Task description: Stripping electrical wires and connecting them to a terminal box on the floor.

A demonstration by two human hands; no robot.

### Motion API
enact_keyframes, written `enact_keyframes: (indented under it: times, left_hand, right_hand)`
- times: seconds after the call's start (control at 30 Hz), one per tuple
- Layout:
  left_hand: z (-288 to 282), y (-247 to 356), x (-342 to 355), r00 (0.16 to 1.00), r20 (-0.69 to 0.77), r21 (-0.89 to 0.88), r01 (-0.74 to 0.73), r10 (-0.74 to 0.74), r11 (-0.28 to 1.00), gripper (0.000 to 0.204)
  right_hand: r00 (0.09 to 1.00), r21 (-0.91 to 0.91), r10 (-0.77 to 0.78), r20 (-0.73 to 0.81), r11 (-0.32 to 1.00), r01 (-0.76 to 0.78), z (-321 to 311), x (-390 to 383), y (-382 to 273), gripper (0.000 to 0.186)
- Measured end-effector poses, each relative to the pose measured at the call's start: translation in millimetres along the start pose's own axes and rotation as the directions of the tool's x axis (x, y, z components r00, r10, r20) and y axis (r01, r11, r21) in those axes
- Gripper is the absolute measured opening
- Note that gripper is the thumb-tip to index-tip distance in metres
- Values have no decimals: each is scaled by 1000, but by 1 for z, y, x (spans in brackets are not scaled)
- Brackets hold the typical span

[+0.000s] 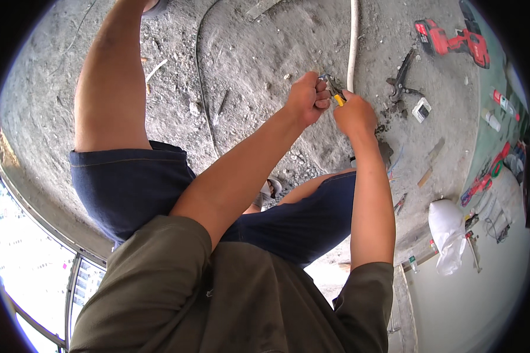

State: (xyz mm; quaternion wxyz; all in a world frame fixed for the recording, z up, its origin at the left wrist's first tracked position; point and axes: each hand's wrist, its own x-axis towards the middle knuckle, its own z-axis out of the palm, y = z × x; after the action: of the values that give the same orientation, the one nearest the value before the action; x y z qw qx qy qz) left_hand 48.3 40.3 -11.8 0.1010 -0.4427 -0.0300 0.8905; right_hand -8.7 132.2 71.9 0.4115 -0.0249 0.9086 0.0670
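In front of me, over the rough grey floor, my two hands are close together. My right hand (356, 116) grips a pair of pliers (340, 99) with yellow on the handles. The dark metal jaws point up and left, toward my other hand. My left hand (308, 101) is closed in a fist beside the jaws. A small bluish bit (323, 77) shows at its thumb side, against the plier tip; what the fist holds is mostly hidden. A white pipe (353, 47) runs down from the upper edge to just behind my right hand.
A red cordless power tool (451, 43) lies at the upper right, with a black tool (401, 86) and a small white box (421, 110) nearer. Further right are a white sack (446, 232) and another red tool (483, 182). A dark cable (200, 70) crosses the dusty floor.
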Motion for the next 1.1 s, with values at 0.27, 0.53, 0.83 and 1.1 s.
enact_keyframes:
  times: [0.27, 0.53, 0.83, 1.1]
  left_hand:
    - [-3, -10, -11, 997, -28, 270, -60, 70, 961, 18]
    - [-51, -25, -4, 929, 94, 819, -276, 357, 502, 36]
    - [-20, -2, -27, 986, -109, 506, -56, 128, 861, 27]
    - [-22, -5, -26, 991, -113, 292, -39, 75, 956, 26]
  right_hand:
    - [1000, -14, 15, -17, 1000, -16, 8, 6, -1, 49]
    - [949, 24, 3, -315, 1000, 5, -42, 44, 19, 49]
    - [970, -162, -206, -129, 969, 184, 2, -28, 18, 54]
    - [982, -225, -124, -143, 970, 90, 7, -26, 5, 48]
